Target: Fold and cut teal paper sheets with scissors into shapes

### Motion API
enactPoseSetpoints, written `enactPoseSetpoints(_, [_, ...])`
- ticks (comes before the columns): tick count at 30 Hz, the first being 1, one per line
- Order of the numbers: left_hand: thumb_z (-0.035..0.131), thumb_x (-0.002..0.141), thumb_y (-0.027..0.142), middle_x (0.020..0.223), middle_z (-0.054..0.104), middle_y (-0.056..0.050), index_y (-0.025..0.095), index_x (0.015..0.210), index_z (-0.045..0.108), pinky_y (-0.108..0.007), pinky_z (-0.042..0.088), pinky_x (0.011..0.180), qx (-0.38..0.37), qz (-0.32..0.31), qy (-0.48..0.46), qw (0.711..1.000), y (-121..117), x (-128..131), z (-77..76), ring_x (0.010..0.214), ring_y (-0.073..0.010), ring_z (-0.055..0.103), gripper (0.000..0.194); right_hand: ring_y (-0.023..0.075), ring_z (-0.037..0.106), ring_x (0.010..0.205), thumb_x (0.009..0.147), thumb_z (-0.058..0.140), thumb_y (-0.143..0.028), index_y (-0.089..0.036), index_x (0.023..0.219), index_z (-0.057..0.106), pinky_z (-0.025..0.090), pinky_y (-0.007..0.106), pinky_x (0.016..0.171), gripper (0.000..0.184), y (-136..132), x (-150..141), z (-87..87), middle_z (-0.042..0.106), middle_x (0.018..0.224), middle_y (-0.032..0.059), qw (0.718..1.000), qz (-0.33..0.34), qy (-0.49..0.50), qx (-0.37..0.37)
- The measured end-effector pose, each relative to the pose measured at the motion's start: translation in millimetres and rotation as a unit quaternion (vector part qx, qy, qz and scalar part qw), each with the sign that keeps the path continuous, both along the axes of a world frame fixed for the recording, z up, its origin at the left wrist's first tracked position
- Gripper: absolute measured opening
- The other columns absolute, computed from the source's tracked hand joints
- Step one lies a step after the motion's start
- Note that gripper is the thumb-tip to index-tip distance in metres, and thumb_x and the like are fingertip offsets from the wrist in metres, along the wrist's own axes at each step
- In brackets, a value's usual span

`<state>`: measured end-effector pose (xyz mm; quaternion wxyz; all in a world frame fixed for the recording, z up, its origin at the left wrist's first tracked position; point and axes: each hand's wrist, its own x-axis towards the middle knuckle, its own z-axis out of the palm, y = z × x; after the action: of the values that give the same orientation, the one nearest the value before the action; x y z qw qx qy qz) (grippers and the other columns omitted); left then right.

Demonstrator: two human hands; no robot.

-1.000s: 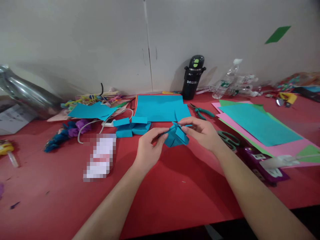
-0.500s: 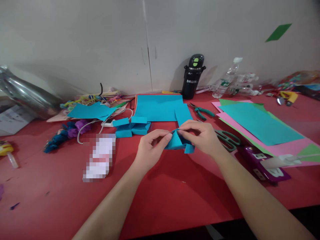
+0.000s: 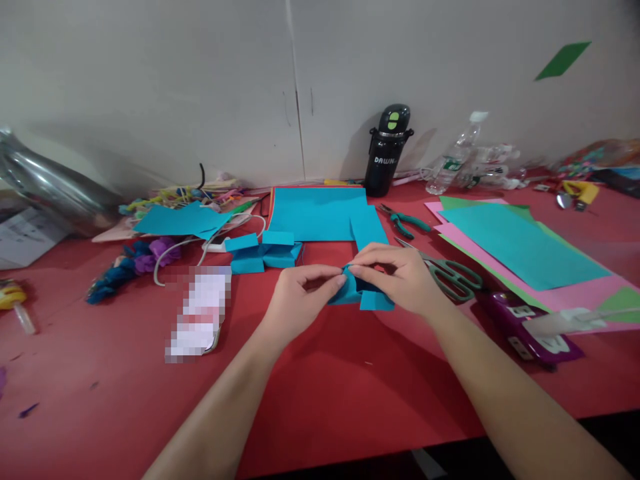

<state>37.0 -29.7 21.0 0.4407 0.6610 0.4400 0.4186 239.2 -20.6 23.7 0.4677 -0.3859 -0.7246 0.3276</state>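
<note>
Between my two hands is a folded blue paper piece (image 3: 377,301), with a flap hanging toward me at its right side. My left hand (image 3: 303,297) pinches its upper left edge between thumb and fingers. Close beside it, my right hand (image 3: 397,273) pinches the top edge, fingertips nearly touching those of the left. Fingers cover part of the folds. Left of my hands stands another folded blue paper shape (image 3: 263,253) with several flaps. Beyond them lie flat blue sheets (image 3: 317,213).
Scissors (image 3: 455,277) and pliers (image 3: 407,223) lie right of my hands, near a purple power strip (image 3: 533,333) and stacked coloured paper (image 3: 525,247). A blurred-out phone (image 3: 203,310) lies left. A black bottle (image 3: 387,153) stands at the back.
The folded paper has tilted in my fingers, and its front flap now shows wider. My right hand has shifted slightly left, uncovering more of the scissors.
</note>
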Motion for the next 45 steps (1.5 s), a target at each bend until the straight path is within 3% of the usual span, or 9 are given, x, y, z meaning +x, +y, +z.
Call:
enactPoseSetpoints(8, [0.069,0.088,0.028,0.093,0.08,-0.002,0.02,0.094,0.08,-0.027,0.059,0.076,0.059,0.069,0.04,0.995,4.0,-4.7,-1.5,0.086,-0.0189,0.073,0.015,0.0224,0.062,0.114,0.094,0.065,-0.031,-0.029,0.11,0.074,0.05,0.04,0.097,0.018,-0.3,7.4,1.7,0.068,0.116,0.0051,1.0,0.011,0.021,0.021])
enactPoseSetpoints(15, [0.067,0.089,0.032,0.09,0.08,-0.002,0.022,0.096,0.08,-0.029,0.06,0.074,0.088,0.102,0.066,0.989,0.9,-3.3,-2.0,0.081,-0.0192,0.073,0.018,0.0267,0.061,0.115,0.081,0.079,-0.033,-0.026,0.093,0.073,0.048,0.045,0.099,0.015,-1.3,9.1,0.6,0.065,0.122,0.007,0.998,0.038,-0.049,0.02])
enactPoseSetpoints(21, [0.067,0.089,0.029,0.095,0.08,-0.002,0.024,0.097,0.08,-0.029,0.061,0.073,0.088,0.06,0.044,0.993,-1.4,-1.3,-7.4,0.086,-0.0212,0.075,0.016,0.0246,0.063,0.11,0.088,0.072,-0.03,-0.024,0.086,0.07,0.049,0.042,0.094,0.007,-0.8,1.4,-3.3,0.066,0.119,0.007,0.998,0.028,-0.047,0.011])
enactPoseSetpoints(30, [0.072,0.085,0.027,0.104,0.079,-0.006,0.02,0.103,0.079,-0.034,0.064,0.081,-0.026,-0.008,-0.066,0.997,2.8,-2.8,-0.3,0.096,-0.0245,0.075,0.021,0.0206,0.062,0.093,0.089,0.069,-0.028,-0.023,0.084,0.06,0.048,0.035,0.08,0.011,-2.2,-6.5,-3.6,0.068,0.104,0.0052,0.999,-0.018,-0.033,0.022])
enactPoseSetpoints(39, [0.074,0.084,0.03,0.099,0.08,-0.009,0.016,0.102,0.078,-0.033,0.064,0.076,-0.079,-0.012,-0.113,0.99,2.7,-3.9,1.2,0.092,-0.0248,0.075,0.023,0.02,0.061,0.088,0.089,0.068,-0.028,-0.022,0.079,0.059,0.047,0.035,0.075,0.014,-2.9,-8.3,-4.9,0.067,0.101,0.0051,0.998,-0.044,-0.026,0.023])
enactPoseSetpoints(45, [0.08,0.078,0.027,0.106,0.079,-0.009,0.018,0.106,0.076,-0.035,0.063,0.086,-0.086,-0.04,-0.126,0.988,0.4,-1.1,3.3,0.099,-0.0247,0.075,0.029,0.0194,0.062,0.088,0.089,0.066,-0.026,-0.022,0.077,0.058,0.047,0.034,0.074,0.016,-3.4,-8.1,-4.0,0.066,0.102,0.0051,0.998,-0.056,0.002,0.012])
